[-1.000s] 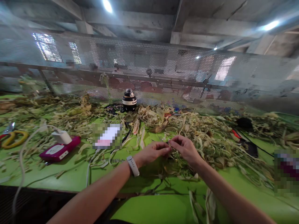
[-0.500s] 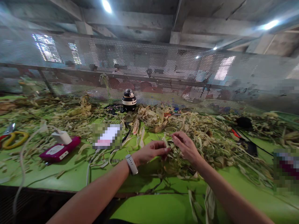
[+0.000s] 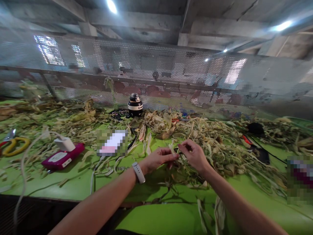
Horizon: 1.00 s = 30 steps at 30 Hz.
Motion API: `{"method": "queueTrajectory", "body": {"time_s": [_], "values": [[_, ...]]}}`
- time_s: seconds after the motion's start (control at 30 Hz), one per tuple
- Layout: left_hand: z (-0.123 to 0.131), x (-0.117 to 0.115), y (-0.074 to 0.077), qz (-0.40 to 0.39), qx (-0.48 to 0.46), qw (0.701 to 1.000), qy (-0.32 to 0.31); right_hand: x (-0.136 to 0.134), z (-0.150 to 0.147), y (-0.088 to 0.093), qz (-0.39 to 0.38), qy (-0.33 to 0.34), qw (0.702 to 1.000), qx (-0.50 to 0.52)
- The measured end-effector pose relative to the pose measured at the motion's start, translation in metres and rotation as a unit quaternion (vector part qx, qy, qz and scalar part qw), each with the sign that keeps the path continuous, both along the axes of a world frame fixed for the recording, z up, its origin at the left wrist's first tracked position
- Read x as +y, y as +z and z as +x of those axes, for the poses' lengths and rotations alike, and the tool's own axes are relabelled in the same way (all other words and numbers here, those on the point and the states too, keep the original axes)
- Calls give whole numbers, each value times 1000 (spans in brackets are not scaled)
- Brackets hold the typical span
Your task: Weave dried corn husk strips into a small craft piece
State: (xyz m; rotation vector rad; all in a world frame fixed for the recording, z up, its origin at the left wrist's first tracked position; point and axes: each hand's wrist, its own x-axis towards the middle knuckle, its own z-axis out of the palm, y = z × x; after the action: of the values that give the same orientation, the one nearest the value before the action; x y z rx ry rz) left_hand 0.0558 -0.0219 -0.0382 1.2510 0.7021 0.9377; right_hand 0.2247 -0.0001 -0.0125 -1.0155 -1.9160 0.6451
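Note:
My left hand (image 3: 160,159), with a white band on its wrist, pinches a pale green strip of dried plant leaf (image 3: 172,148) between thumb and fingers. Close on its right, my right hand (image 3: 194,156) has thumb and forefinger pinched together at the same strip. Both hands hover just over the near edge of a large heap of dried plant leaves and stalks (image 3: 227,150). The strip's lower end is lost among the fingers and the heap.
A pixelated phone-like device (image 3: 113,143) with a cable lies left of my hands. Beyond it are a magenta box (image 3: 62,160) with a white plug (image 3: 65,143) and yellow-handled scissors (image 3: 17,145). A black bottle (image 3: 135,106) stands before the perforated metal screen (image 3: 156,58). The green table (image 3: 151,218) has loose leaves.
My right hand has shifted slightly left and its fingers have come closer to the leaf strip. My left hand has stayed nearly in place.

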Motion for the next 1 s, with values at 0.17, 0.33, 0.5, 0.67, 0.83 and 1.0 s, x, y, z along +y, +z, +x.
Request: {"method": "queueTrajectory", "body": {"time_s": [0.17,0.33,0.5,0.67,0.83,1.0], "values": [[2,-3,5,-13,-18,1000,-4,4,2,-1,-12,-27,999,29],[3,1,4,-27,-86,992,87,0,7,3,19,-84,996,9],[6,2,3,-22,-87,991,97,-8,-2,0,-21,25,997,-64],[7,-1,3,-36,-92,992,84,-6,-8,-9,-71,63,995,-13],[5,-2,7,-62,-123,989,45,-4,-6,-8,-49,54,997,13],[3,-3,9,-66,-112,991,43,-3,-3,-4,-41,5,998,39]]}}
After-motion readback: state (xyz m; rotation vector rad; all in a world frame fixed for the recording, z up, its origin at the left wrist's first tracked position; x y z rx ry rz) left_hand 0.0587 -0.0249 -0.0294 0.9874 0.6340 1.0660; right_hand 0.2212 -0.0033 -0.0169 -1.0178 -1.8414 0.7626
